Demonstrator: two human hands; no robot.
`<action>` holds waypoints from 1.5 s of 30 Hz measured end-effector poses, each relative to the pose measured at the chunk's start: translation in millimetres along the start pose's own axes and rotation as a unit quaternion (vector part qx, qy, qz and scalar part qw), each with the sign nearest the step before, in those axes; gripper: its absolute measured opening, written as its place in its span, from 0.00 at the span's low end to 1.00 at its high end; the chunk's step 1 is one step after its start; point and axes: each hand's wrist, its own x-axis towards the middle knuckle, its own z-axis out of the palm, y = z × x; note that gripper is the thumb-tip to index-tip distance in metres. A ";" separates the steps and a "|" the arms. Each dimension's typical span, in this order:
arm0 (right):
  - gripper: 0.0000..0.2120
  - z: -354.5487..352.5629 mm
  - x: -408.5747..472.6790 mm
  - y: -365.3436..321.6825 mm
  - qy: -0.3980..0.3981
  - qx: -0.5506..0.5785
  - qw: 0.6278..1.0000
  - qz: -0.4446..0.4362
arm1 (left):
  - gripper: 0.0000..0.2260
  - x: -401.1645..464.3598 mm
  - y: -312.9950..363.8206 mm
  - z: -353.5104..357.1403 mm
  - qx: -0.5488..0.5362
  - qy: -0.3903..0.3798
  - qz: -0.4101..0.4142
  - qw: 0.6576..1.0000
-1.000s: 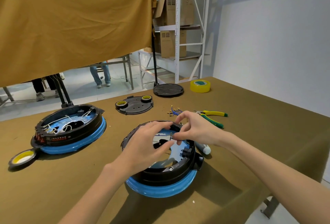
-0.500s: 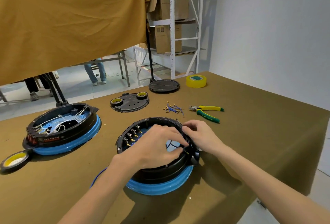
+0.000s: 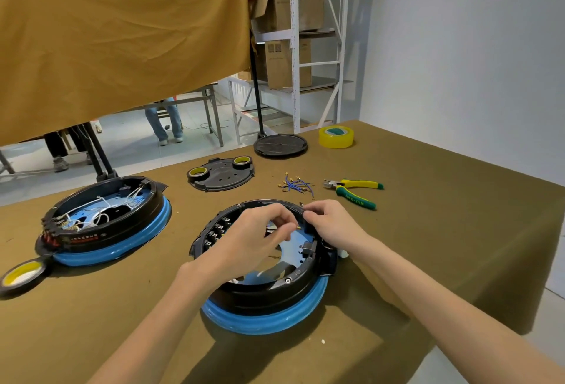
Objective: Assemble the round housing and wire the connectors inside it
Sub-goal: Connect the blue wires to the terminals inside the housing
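Fingers [image 3: 286,224] of left hand pinch a brass connector [image 3: 297,226] inside the housing [image 3: 263,288]; right fingers [image 3: 312,215] grip its rim.

Both forearms stretched forward, left grip [image 3: 255,241] and right grip [image 3: 328,224] with fingers curled, fingertips nearly meeting.

There are two round housings with blue rims: one near [image 3: 263,292] and one to the left [image 3: 104,224]. Two flat black lids lie farther back, one [image 3: 221,175] with two small tape rolls on it [image 3: 198,173] [image 3: 242,161], and one plain [image 3: 280,145]. That makes four tape rolls, counting the big yellow one [image 3: 336,137] and the one at the left edge [image 3: 21,273]. There is one bunch of blue wires [image 3: 295,186], one pair of pliers [image 3: 354,189], and two hands [image 3: 244,246] [image 3: 331,224].
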 end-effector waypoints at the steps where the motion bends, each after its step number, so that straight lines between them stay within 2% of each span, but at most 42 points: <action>1: 0.12 4.5 1.2 -2.0 -0.001 -0.006 1.000 0.002 | 0.04 -1.3 -2.4 -1.3 -0.010 0.013 -0.014 1.000; 7: 0.12 17.2 5.4 -7.3 -0.014 -0.034 0.998 -0.042 | 0.07 -4.0 -15.4 -6.2 -0.069 -0.004 -0.126 0.990; 12: 0.14 10.7 12.0 -11.2 -0.056 -0.017 0.997 -0.050 | 0.07 -3.7 -21.0 -6.2 -0.097 0.009 -0.170 0.981; 22: 0.14 15.0 13.2 -9.8 -0.049 -0.003 0.998 -0.049 | 0.07 -3.2 -25.4 3.1 -0.040 -0.045 -0.157 0.986; 26: 0.17 21.1 15.4 -9.9 -0.019 -0.033 0.999 -0.037 | 0.07 -2.3 -28.5 5.2 0.002 -0.050 -0.146 0.988; 30: 0.15 21.7 17.1 -10.7 -0.032 -0.060 0.997 -0.044 | 0.07 -0.6 -26.9 7.8 0.029 -0.054 -0.134 0.989; 45: 0.18 31.1 20.0 -8.7 -0.014 -0.042 0.998 -0.035 | 0.06 0.5 -25.1 12.3 0.006 -0.029 -0.125 0.992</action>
